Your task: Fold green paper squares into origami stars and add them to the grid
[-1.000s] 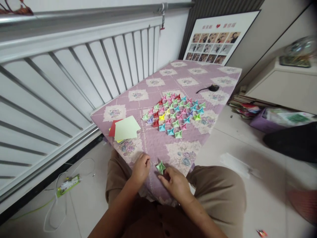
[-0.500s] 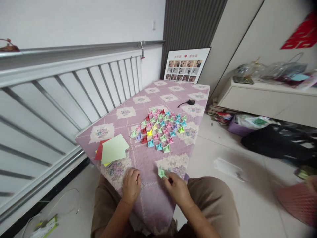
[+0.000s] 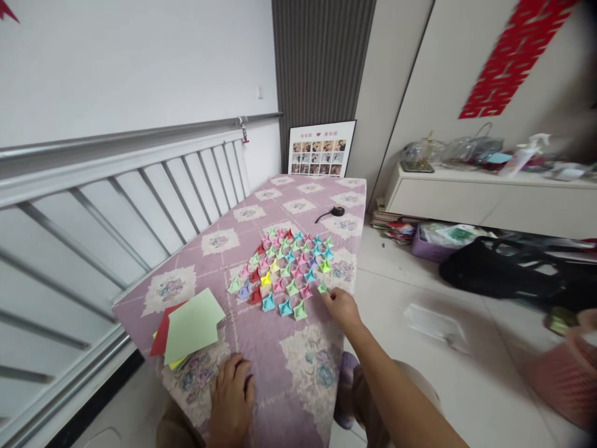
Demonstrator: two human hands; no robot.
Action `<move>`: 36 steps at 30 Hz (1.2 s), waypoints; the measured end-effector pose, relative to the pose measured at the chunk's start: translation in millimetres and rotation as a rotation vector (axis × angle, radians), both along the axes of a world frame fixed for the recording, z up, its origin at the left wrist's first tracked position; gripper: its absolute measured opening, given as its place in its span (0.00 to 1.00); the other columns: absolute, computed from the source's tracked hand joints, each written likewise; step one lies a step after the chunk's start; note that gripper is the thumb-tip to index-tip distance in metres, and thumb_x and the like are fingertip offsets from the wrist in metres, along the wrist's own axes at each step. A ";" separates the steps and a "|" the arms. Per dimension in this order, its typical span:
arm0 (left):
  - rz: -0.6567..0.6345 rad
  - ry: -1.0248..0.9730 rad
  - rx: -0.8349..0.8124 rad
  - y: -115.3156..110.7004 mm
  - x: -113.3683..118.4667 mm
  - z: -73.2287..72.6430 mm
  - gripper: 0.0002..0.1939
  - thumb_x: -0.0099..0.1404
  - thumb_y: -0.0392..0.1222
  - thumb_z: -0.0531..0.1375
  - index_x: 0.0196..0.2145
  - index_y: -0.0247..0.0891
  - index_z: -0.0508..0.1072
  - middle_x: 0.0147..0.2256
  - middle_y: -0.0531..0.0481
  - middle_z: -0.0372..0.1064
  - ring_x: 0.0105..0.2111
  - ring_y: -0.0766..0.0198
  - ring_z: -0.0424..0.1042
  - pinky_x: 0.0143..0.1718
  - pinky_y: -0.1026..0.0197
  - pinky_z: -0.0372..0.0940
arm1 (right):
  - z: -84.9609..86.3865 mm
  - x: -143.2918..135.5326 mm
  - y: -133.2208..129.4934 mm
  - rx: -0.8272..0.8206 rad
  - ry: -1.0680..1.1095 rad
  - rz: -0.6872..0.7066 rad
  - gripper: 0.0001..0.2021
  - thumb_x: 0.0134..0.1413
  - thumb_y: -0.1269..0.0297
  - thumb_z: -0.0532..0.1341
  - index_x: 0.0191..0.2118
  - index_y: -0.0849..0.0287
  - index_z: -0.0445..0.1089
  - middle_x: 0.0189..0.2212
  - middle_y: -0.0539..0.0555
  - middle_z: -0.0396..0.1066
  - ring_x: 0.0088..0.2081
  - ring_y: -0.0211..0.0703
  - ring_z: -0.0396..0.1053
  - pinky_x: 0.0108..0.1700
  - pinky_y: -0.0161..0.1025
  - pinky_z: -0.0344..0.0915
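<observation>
Between the fingertips of my right hand (image 3: 344, 307) is a small green folded paper piece (image 3: 323, 289), at the right edge of a cluster of similar pieces. Those folded papers, such as a yellow one (image 3: 265, 279) and a blue one (image 3: 268, 302), stand in close rows in many colours. My left hand (image 3: 233, 393) lies flat on the tablecloth near the front edge, fingers stretched and holding nothing. Just beyond it rests a stack of paper sheets (image 3: 193, 326), pale green on top, with red and yellow showing beneath.
The table wears a purple floral tablecloth (image 3: 298, 348). A black tape measure (image 3: 337, 211) lies toward its far right. A railing (image 3: 153, 180) runs along the left side. A framed photo board (image 3: 321, 149) leans behind. A white cabinet (image 3: 443, 193) and a black bag (image 3: 485, 264) are at right.
My right hand has moved forward with the green folded paper, from the front of the table to the cluster's right edge. My left hand stays on the table. The camera view has tilted up.
</observation>
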State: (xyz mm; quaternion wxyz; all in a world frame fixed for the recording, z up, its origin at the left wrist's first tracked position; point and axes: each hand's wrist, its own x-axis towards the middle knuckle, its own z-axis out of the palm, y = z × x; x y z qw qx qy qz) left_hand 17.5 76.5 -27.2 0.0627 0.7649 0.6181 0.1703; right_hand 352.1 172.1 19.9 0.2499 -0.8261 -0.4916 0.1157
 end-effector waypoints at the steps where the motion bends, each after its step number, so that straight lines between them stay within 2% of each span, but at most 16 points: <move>1: -0.007 0.007 -0.002 1.0 -0.7 -2.6 0.15 0.61 0.37 0.52 0.44 0.44 0.74 0.51 0.47 0.66 0.53 0.54 0.62 0.53 0.49 0.56 | -0.1 2.0 5.7 -0.016 -0.001 -0.016 0.12 0.53 0.59 0.54 0.26 0.58 0.69 0.27 0.54 0.72 0.31 0.40 0.67 0.30 0.33 0.55; 7: -0.008 0.047 0.009 6.6 -4.8 -15.1 0.16 0.60 0.39 0.53 0.44 0.47 0.74 0.51 0.48 0.67 0.52 0.53 0.64 0.51 0.49 0.59 | 1.0 8.5 29.8 -0.140 0.022 -0.094 0.14 0.55 0.58 0.52 0.34 0.59 0.72 0.34 0.57 0.74 0.36 0.43 0.71 0.32 0.34 0.58; 14: -0.033 0.063 0.032 7.1 -5.5 -13.6 0.15 0.60 0.39 0.53 0.43 0.47 0.74 0.50 0.48 0.68 0.51 0.53 0.66 0.50 0.49 0.60 | -0.8 6.5 42.1 -0.233 0.052 -0.144 0.17 0.56 0.55 0.51 0.41 0.58 0.72 0.40 0.59 0.74 0.41 0.48 0.72 0.36 0.38 0.62; 22: -0.025 0.071 0.012 8.3 -6.2 -15.8 0.16 0.59 0.39 0.53 0.43 0.47 0.74 0.51 0.48 0.67 0.52 0.53 0.65 0.50 0.50 0.60 | -0.3 -0.3 39.6 -0.258 0.057 -0.130 0.19 0.55 0.49 0.52 0.40 0.57 0.72 0.40 0.58 0.74 0.41 0.48 0.72 0.37 0.38 0.63; 36: -0.035 0.075 0.021 8.8 -6.7 -15.5 0.16 0.60 0.40 0.53 0.43 0.46 0.74 0.51 0.47 0.68 0.51 0.52 0.65 0.51 0.49 0.60 | -4.9 -1.6 43.6 -0.274 0.038 -0.125 0.19 0.56 0.52 0.50 0.41 0.56 0.73 0.39 0.60 0.74 0.42 0.50 0.72 0.38 0.41 0.63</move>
